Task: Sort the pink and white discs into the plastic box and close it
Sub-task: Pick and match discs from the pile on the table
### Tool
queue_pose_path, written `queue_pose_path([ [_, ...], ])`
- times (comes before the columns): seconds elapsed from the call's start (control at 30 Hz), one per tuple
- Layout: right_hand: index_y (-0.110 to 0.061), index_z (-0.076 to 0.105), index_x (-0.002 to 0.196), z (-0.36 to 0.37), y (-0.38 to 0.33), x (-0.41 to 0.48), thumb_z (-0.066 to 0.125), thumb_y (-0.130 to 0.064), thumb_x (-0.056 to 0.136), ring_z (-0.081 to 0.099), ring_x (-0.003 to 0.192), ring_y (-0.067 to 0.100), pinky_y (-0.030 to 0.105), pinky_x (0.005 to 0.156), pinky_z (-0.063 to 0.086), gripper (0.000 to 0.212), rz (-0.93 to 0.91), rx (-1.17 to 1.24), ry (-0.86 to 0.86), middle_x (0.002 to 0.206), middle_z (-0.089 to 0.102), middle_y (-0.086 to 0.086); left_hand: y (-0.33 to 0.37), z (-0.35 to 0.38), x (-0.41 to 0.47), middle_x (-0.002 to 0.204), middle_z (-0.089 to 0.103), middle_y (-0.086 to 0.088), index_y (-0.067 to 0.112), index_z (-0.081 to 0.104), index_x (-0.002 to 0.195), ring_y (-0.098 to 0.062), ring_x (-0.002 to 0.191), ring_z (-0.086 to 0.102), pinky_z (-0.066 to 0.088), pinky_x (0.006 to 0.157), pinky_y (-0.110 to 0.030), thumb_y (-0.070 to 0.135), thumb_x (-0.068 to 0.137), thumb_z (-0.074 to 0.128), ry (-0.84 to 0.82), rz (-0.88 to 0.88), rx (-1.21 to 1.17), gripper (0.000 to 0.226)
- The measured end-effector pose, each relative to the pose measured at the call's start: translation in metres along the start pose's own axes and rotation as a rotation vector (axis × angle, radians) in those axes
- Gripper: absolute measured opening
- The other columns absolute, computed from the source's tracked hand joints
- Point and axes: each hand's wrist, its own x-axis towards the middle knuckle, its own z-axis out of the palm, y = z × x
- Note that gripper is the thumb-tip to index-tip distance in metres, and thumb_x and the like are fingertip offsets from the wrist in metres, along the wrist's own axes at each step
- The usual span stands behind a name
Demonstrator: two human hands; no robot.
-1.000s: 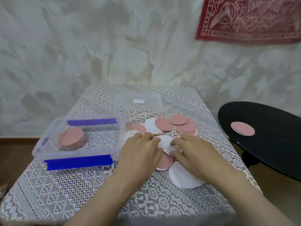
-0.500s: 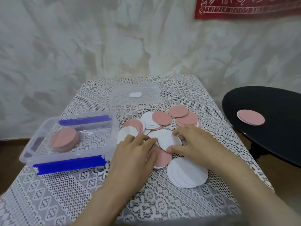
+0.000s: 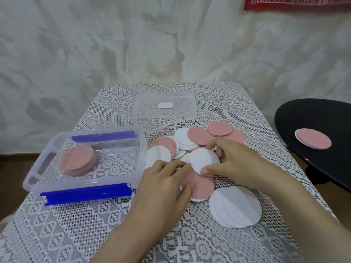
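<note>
Judged from how things lie, the sorting is well short of half done. Nearest, at about five o'clock from the hands, a fanned stack of white discs [image 3: 235, 207] lies on the lace tablecloth [image 3: 95, 234], gathered but not yet boxed. The left hand [image 3: 167, 179] lies flat with its fingers fairly straight, resting on a pink disc [image 3: 201, 185], its fingertips touching the left edge of a white disc [image 3: 204, 161]; it grips nothing. The right hand [image 3: 239, 164] pinches that white disc, thumb at its near edge and curled fingers over its far edge, and the disc looks tilted up off the heap, so the step in hand seems to be lifting one white piece out. At nine o'clock from the hands, just beside the left one, stands the clear plastic box [image 3: 34, 179] with blue clasps, open, holding only a stack of pink discs [image 3: 78, 160] toward its left end; no white ones show inside it. At twelve o'clock, touching the right hand's fingers, the loose pile of pink and white discs [image 3: 199, 135] lies mixed and overlapping, and all of it is left to sort. Beyond the pile, also toward twelve, the clear lid [image 3: 190, 103] lies flat on the cloth, well apart from the box, so closing has not begun. Off at two o'clock, a stray pink disc [image 3: 313, 138] sits on a black round table [image 3: 313, 114], apart from everything else.
</note>
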Motion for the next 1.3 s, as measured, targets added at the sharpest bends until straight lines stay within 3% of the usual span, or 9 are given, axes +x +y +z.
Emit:
queue_pose_path([
  [0.17, -0.035, 0.051, 0.098, 0.002, 0.005, -0.004, 0.081, -0.045, 0.078, 0.057, 0.073, 0.014, 0.037, 0.067, 0.046, 0.038, 0.01, 0.093, 0.102, 0.088, 0.061, -0.004, 0.002, -0.003, -0.007, 0.127, 0.064, 0.013, 0.025, 0.066, 0.129, -0.015, 0.108, 0.055, 0.05, 0.091, -0.034, 0.044, 0.095, 0.047, 0.008, 0.005, -0.021, 0.044],
  [0.37, -0.028, 0.053, 0.081, 0.007, 0.014, -0.016, 0.078, -0.035, 0.084, 0.053, 0.064, 0.014, 0.038, 0.064, 0.046, 0.026, 0.027, 0.217, 0.187, 0.073, 0.059, -0.005, 0.002, -0.003, -0.015, 0.132, 0.062, 0.013, 0.025, 0.065, 0.131, -0.012, 0.117, 0.051, 0.036, 0.096, -0.024, 0.042, 0.095, 0.053, 0.003, -0.004, -0.022, 0.042],
  [0.67, -0.03, 0.059, 0.091, 0.009, 0.01, -0.035, 0.069, -0.03, 0.093, 0.059, 0.071, 0.015, 0.03, 0.06, 0.038, 0.01, 0.037, 0.071, 0.308, 0.08, 0.066, -0.004, 0.005, -0.005, -0.02, 0.138, 0.058, 0.012, 0.024, 0.06, 0.139, -0.01, 0.125, 0.046, 0.036, 0.103, -0.026, 0.045, 0.096, 0.049, -0.015, -0.015, -0.055, 0.049],
  [0.83, -0.016, 0.065, 0.092, 0.002, 0.001, -0.047, 0.064, -0.017, 0.099, 0.049, 0.049, 0.003, 0.024, 0.054, 0.038, 0.007, -0.067, 0.436, 0.156, 0.057, 0.06, -0.008, 0.009, -0.012, -0.021, 0.141, 0.052, 0.018, 0.029, 0.049, 0.146, -0.004, 0.128, 0.041, 0.032, 0.105, -0.022, 0.06, 0.094, 0.047, -0.009, -0.027, -0.161, 0.061],
  [0.9, -0.011, 0.065, 0.093, 0.003, -0.008, -0.053, 0.065, -0.013, 0.098, 0.049, 0.049, 0.004, 0.018, 0.049, 0.038, 0.005, -0.096, 0.544, 0.027, 0.056, 0.058, -0.007, 0.011, -0.016, -0.021, 0.135, 0.054, 0.023, 0.035, 0.05, 0.144, -0.001, 0.122, 0.044, 0.038, 0.101, -0.023, 0.064, 0.093, 0.046, 0.005, -0.041, -0.256, 0.059],
  [1.0, -0.01, 0.066, 0.094, 0.005, -0.019, -0.059, 0.068, -0.016, 0.095, 0.05, 0.051, 0.007, 0.018, 0.05, 0.039, 0.007, -0.099, 0.602, -0.084, 0.055, 0.06, -0.007, 0.015, -0.02, -0.022, 0.098, 0.062, 0.019, 0.039, 0.062, 0.118, 0.0, 0.094, 0.052, 0.048, 0.079, -0.031, 0.06, 0.094, 0.05, 0.093, -0.08, -0.369, 0.033],
  [1.13, -0.015, 0.072, 0.089, 0.005, -0.019, -0.053, 0.065, -0.027, 0.097, 0.056, 0.058, 0.012, 0.026, 0.055, 0.043, 0.016, -0.107, 0.548, 0.009, 0.069, 0.071, -0.001, 0.018, -0.023, -0.021, 0.073, 0.056, 0.015, 0.032, 0.063, 0.094, -0.003, 0.076, 0.052, 0.04, 0.061, -0.025, 0.05, 0.095, 0.055, 0.169, -0.149, -0.41, 0.019],
  [1.23, -0.029, 0.072, 0.099, 0.005, -0.008, -0.041, 0.066, -0.042, 0.094, 0.061, 0.066, 0.007, 0.033, 0.066, 0.048, 0.015, -0.072, 0.298, 0.166, 0.079, 0.072, -0.006, 0.017, -0.023, -0.021, 0.066, 0.06, 0.015, 0.031, 0.061, 0.087, -0.001, 0.064, 0.058, 0.036, 0.051, -0.017, 0.042, 0.097, 0.058, 0.148, -0.216, -0.502, 0.015],
  [1.3, -0.037, 0.064, 0.12, 0.004, -0.002, -0.037, 0.07, -0.054, 0.087, 0.06, 0.08, 0.006, 0.029, 0.068, 0.043, 0.037, -0.006, 0.03, 0.174, 0.088, 0.065, -0.011, 0.016, -0.022, -0.02, 0.068, 0.061, 0.021, 0.031, 0.061, 0.087, -0.001, 0.061, 0.057, 0.036, 0.05, -0.016, 0.04, 0.097, 0.059, 0.128, -0.238, -0.534, 0.014],
])
